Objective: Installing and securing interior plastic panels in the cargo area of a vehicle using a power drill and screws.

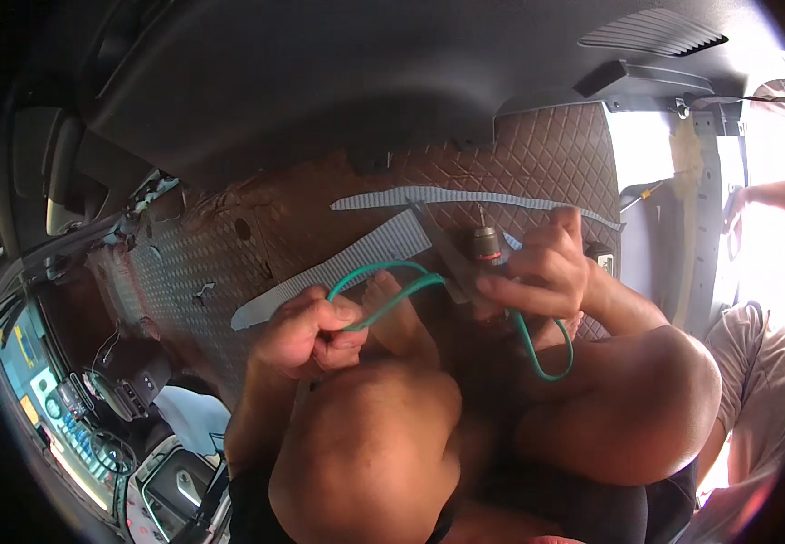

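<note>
My left hand is closed, its thumb and fingers pinching a thin green cord that loops out to the right. The cord passes behind a long, dark flat piece, blurred, which slants down to my right hand. Another loop of the cord hangs below that hand. My right hand's fingers are curled; what lies in their grip is partly hidden. Just beyond them stands a drill, its chuck and bit pointing up. My bare foot shows behind the cord, between my bent knees.
Ribbed grey-white strips lie on the brown quilted mat. A dark moulded panel overhangs the far side. A screwdriver with a yellow part rests at the right. Another person's arm shows at the bright opening.
</note>
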The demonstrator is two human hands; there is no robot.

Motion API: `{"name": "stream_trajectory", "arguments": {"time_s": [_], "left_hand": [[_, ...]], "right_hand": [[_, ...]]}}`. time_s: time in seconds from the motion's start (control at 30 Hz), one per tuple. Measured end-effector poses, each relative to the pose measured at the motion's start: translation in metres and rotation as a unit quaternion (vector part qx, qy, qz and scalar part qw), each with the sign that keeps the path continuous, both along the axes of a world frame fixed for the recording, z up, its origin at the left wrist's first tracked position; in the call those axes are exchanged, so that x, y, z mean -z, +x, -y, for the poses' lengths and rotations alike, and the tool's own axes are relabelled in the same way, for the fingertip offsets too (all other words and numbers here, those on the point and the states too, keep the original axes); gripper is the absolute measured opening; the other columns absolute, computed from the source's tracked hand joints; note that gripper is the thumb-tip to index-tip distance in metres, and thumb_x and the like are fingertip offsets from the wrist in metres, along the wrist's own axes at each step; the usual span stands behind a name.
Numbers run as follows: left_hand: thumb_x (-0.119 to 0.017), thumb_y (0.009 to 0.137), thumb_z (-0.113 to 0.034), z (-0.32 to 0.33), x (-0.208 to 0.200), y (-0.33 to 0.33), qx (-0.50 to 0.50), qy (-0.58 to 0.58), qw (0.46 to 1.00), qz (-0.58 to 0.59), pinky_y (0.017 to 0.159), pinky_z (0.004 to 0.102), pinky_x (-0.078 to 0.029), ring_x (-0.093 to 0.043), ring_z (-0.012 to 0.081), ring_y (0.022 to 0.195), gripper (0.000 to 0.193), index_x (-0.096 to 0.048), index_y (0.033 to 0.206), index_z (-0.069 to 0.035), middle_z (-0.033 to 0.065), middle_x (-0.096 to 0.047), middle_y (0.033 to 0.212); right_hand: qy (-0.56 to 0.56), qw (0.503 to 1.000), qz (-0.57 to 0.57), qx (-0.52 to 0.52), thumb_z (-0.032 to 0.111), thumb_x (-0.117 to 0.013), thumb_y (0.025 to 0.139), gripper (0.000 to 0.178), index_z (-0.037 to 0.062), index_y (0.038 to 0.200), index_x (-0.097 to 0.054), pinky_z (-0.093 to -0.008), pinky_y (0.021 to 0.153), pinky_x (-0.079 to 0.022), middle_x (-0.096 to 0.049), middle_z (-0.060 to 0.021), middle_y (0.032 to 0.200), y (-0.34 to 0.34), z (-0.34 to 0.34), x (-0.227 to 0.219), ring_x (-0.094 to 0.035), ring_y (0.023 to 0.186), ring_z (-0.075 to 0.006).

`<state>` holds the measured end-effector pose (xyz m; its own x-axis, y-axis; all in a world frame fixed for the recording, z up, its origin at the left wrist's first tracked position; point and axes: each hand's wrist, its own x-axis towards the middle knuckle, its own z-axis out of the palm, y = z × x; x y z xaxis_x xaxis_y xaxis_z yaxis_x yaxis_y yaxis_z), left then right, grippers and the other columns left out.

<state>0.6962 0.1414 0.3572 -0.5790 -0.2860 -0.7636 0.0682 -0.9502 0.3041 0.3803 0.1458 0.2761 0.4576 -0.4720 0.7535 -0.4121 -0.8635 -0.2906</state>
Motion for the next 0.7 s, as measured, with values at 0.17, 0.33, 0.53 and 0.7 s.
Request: {"name": "stream_trajectory", "arguments": {"time_s": [0.17, 0.33, 0.53, 0.7], "left_hand": [[-0.043, 0.091, -0.016, 0.022, 0.016, -0.004, 0.056, -0.01, 0.995, -0.077, 0.039, 0.0237, -0.019, -0.025, 0.0036, 0.04, 0.033, -0.04, 0.059, -0.008, -0.0032, -0.031, 0.05], [-0.043, 0.093, -0.017, 0.034, 0.038, -0.022, 0.058, 0.022, 0.993, -0.103, 0.039, 0.0222, -0.018, -0.024, 0.003, 0.041, 0.035, -0.04, 0.059, -0.009, -0.0057, -0.031, 0.052], [-0.047, 0.093, -0.021, 0.037, 0.065, -0.044, 0.05, 0.066, 0.993, -0.089, 0.037, 0.0215, -0.016, -0.024, 0.0021, 0.041, 0.036, -0.042, 0.059, -0.012, -0.0073, -0.032, 0.052], [-0.043, 0.095, -0.023, 0.04, 0.064, -0.052, 0.055, 0.077, 0.993, -0.071, 0.04, 0.0224, -0.019, -0.021, 0.0021, 0.04, 0.033, -0.045, 0.067, -0.006, -0.007, -0.029, 0.049]], "right_hand": [[-0.011, 0.986, -0.166, 0.033, 0.043, -0.074, 0.072, 0.039, 0.0176, 0.101, -0.071, -0.0326, 0.061, -0.03, -0.052, 0.0056, 0.075, -0.006, 0.005, -0.023, -0.051, 0.073, -0.0127], [0.03, 0.967, -0.252, 0.008, 0.034, -0.077, 0.071, 0.035, 0.0105, 0.096, -0.072, -0.0305, 0.056, -0.031, -0.052, 0.0043, 0.068, -0.006, 0.004, -0.025, -0.053, 0.067, -0.0132], [0.01, 0.967, -0.231, 0.107, 0.016, -0.074, 0.076, 0.019, 0.0003, 0.086, -0.069, -0.026, 0.051, -0.033, -0.056, -0.0004, 0.071, -0.003, 0.002, -0.002, -0.056, 0.07, -0.014], [0.039, 0.954, -0.27, 0.122, 0.015, -0.076, 0.069, 0.027, -0.0002, 0.09, -0.067, -0.0288, 0.053, -0.038, -0.059, -0.0013, 0.072, -0.009, 0.003, 0.009, -0.058, 0.067, -0.0162]]}}
